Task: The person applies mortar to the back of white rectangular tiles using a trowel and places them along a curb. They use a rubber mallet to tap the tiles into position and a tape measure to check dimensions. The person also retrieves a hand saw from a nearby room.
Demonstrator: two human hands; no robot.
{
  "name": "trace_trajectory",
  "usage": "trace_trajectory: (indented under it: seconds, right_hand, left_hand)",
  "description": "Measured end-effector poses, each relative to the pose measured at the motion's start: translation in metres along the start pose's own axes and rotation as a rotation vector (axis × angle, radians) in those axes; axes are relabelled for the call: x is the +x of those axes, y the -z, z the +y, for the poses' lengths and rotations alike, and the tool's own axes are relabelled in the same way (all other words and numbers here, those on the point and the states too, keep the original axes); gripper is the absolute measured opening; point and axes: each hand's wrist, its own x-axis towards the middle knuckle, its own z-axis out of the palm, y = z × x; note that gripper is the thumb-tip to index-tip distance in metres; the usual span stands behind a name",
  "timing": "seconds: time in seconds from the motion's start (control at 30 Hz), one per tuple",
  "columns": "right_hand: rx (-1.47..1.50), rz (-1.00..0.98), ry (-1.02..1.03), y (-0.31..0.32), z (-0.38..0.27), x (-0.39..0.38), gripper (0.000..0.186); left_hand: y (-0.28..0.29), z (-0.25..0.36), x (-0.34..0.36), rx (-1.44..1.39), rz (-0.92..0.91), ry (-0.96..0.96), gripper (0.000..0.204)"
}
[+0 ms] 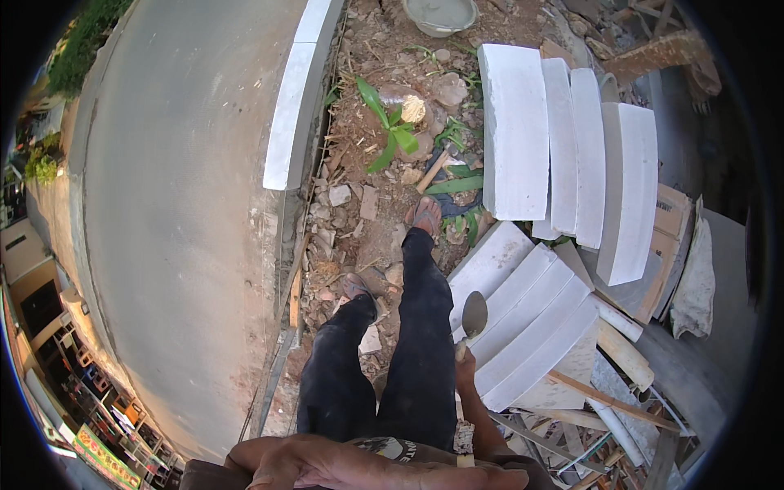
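Down beside my right leg, my right hand [465, 369] is closed round the handle of a trowel [474, 314]. The trowel's grey, rounded blade points up in front of the nearer pale concrete kerb blocks [523, 298]. My left arm is bent across my body at the lower edge, and its fingers cannot be made out. Close to that arm is a small pale, rough-faced thing [463, 438], too unclear to name. Farther off to the right, more long kerb blocks [514, 131] lie side by side.
A laid kerb row [292, 114] borders the grey road [188, 204] on the left. My feet are on rubble-strewn soil [351, 220] with a green plant [394, 131]. A basin of grey mix [441, 15] sits at the far end. Scrap timber and pipes [612, 416] lie lower right.
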Motion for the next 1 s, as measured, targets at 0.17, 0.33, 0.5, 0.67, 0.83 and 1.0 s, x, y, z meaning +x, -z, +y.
trace_trajectory:
  seconds: [0.17,0.33,0.5,0.67,0.83,1.0]
  right_hand:
    - [0.066,0.034,0.043,0.031,-0.193,0.109,0.015]
    - [0.060,-0.054,0.222,0.021,-0.346,0.271,0.017]
    - [0.131,-0.251,0.359,-0.023,-0.520,0.447,0.045]
    - [0.120,-0.174,0.405,-0.081,-0.645,0.618,0.040]
    - [-0.125,0.021,0.292,-0.108,-0.685,0.740,0.046]
    - [0.201,-0.088,0.302,-0.143,-0.710,0.762,0.035]
  left_hand:
    - [0.024,0.024,0.047,0.001,-0.030,-0.051,0.106]
    - [0.077,0.054,0.102,0.013,-0.014,-0.141,0.102]
    - [0.129,0.078,0.166,0.044,0.085,-0.202,0.098]
    - [0.175,0.100,0.190,0.126,0.307,-0.262,0.095]
    - [0.233,0.102,0.090,0.580,1.459,-0.222,0.078]
    - [0.204,-0.020,-0.080,0.947,2.369,0.476,0.067]
